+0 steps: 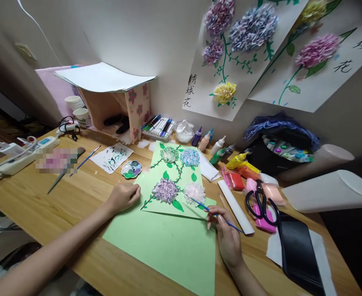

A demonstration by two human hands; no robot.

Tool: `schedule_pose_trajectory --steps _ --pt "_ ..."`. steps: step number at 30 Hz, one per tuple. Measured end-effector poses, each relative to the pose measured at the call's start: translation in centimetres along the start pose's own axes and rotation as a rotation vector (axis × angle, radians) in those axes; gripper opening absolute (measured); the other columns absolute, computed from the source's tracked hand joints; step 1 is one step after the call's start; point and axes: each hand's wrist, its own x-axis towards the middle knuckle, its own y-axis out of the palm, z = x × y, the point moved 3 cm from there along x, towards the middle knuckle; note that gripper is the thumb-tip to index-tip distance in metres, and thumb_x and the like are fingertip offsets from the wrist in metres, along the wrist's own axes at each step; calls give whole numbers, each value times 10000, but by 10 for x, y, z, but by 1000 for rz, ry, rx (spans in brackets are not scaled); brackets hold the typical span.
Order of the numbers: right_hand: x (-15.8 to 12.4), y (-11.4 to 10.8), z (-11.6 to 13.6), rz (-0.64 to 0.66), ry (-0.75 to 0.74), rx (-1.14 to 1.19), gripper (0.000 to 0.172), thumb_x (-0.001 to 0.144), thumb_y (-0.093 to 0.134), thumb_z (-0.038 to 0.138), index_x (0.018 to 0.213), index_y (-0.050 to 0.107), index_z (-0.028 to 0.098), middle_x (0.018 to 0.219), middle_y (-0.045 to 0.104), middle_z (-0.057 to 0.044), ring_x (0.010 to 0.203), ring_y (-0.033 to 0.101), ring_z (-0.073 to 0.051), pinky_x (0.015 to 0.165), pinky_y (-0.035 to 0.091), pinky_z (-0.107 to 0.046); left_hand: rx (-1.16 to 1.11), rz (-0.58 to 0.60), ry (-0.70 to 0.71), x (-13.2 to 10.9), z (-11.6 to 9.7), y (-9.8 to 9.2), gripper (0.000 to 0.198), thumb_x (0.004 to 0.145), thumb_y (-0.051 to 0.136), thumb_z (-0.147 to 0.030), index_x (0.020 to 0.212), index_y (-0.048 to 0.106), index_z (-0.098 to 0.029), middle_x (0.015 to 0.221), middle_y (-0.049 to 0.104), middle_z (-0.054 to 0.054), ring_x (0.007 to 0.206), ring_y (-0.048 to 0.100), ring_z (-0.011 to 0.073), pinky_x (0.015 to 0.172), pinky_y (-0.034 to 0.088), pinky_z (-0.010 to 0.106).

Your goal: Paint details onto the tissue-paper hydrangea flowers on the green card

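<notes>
My right hand [225, 234] pinches a thin blue paintbrush [199, 202], its tip at the pale pink, ruffled flower [195, 193]. This flower is on a light green sheet [187, 230] with painted stems and leaves. Three more raised flowers are on it: a purple one [165, 190], a green-and-white one [169, 154] and a blue one [190, 157]. My left hand [125, 196] rests, loosely closed, at the left edge of the green paper; no tool shows in it. Beyond it lies a flower-shaped paint palette [131, 169] with green, purple and white paint.
Scissors [263, 207], a white ruler-like strip [235, 207] and a black phone-like slab [300, 246] lie at right. Paint bottles [217, 145] and markers [158, 127] line the wall. At left are a paint-smeared tissue [112, 158], another blue brush [86, 159] and a power strip [29, 154].
</notes>
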Motion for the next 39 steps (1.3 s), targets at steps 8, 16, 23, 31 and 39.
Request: schedule_pose_trajectory --steps 8,16,23,31,39 --pt "1 2 -2 -2 -12 -39 127 856 580 323 861 653 220 820 651 -32 655 582 -145 568 509 -274 -13 -85 47 1 0 -3 327 846 390 -251 527 436 -197 459 443 -17 454 362 107 514 279 245" --pt "0 5 -1 76 -9 -145 166 880 554 344 892 663 220 867 687 -32 703 597 -129 660 523 -266 -79 -144 171 1 7 1 364 876 390 -238 516 415 -189 442 429 -30 427 363 95 493 270 244" --pt "1 9 1 92 -1 -176 169 886 544 350 892 652 220 891 694 -29 712 585 -121 678 509 -259 -171 -66 136 1 3 2 395 926 363 -273 583 531 -173 485 495 -32 455 450 86 518 304 228" --pt "1 7 -2 71 -21 -165 163 888 537 336 891 642 211 875 697 -27 687 551 -118 645 472 -249 -309 -63 21 -2 1 -1 406 930 361 -320 611 566 -174 525 520 -41 463 441 85 539 326 225" --pt "2 8 -2 88 -12 -176 153 875 552 332 878 641 208 827 696 -26 698 543 -126 611 444 -236 -317 -20 -19 -2 -2 1 428 922 353 -353 598 571 -177 517 535 -38 453 433 89 534 318 231"
